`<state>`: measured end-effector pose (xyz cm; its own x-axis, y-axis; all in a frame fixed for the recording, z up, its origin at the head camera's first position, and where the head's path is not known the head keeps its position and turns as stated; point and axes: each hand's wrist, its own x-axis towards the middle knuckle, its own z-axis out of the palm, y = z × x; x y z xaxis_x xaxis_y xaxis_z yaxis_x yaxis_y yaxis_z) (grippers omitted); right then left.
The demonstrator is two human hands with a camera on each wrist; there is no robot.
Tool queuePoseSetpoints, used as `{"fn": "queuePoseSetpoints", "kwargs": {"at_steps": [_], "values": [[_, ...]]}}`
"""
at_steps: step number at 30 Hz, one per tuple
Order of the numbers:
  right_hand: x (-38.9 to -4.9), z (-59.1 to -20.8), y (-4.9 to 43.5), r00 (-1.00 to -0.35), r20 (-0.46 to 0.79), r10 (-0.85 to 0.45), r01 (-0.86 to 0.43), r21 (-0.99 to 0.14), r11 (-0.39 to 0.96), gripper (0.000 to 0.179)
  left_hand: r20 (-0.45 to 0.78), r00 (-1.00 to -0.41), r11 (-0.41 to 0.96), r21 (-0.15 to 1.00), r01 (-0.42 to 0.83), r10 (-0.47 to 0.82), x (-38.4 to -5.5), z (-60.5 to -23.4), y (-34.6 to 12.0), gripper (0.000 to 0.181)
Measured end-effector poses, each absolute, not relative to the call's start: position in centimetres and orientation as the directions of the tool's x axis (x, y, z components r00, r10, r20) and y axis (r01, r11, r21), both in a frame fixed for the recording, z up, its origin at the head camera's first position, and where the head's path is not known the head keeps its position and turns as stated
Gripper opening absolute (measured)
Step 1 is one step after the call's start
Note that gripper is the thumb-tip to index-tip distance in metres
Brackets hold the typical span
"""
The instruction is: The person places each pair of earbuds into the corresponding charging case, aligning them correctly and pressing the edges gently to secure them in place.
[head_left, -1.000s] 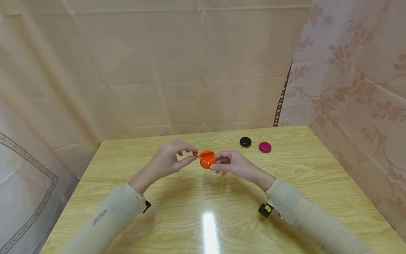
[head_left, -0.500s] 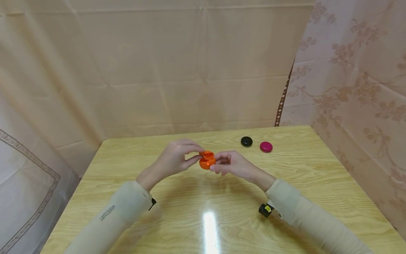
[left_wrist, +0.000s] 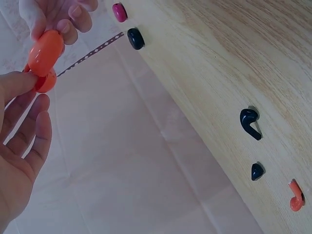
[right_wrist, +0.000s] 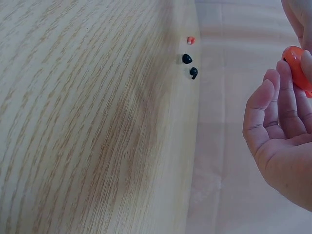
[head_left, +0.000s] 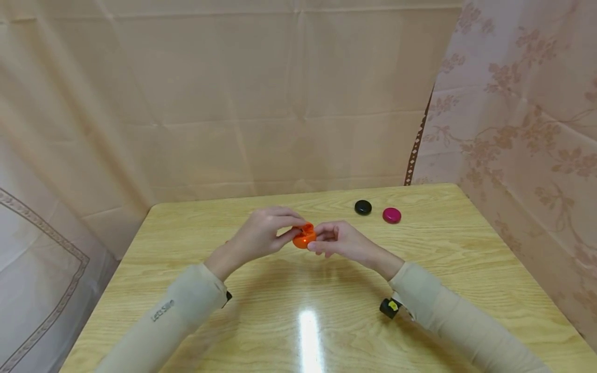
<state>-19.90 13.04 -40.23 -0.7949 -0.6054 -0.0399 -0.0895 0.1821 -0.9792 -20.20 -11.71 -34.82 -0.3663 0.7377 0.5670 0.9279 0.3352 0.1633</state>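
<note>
Held up over the table, an orange round earbud case has its lid tilted back. My right hand grips the case's right side between thumb and fingers. From the left, my left hand pinches an orange earbud at the case's opening, its thumb and fingertips right between base and lid. The earbud is mostly hidden by those fingers and the case. In the left wrist view the shiny case base shows, with the thumb tucked beneath it beside the lid.
A black round case and a magenta one lie at the back right of the wood-grain table. Two black earbuds and another orange earbud lie near its back edge. Curtains hang behind.
My left hand has moved right, bringing the orange earbud from beside the case into its opening. The right hand keeps holding the case in nearly the same place.
</note>
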Motion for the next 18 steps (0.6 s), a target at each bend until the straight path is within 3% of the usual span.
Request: {"fn": "queuePoseSetpoints", "kwargs": {"at_steps": [18], "values": [[-19.66, -40.06, 13.13, -0.800, -0.042, -0.599, -0.089, -0.978, 0.187, 0.031, 0.584, -0.300, 0.333, 0.054, 0.941, 0.754, -20.19, -35.26, -11.32, 0.023]]}}
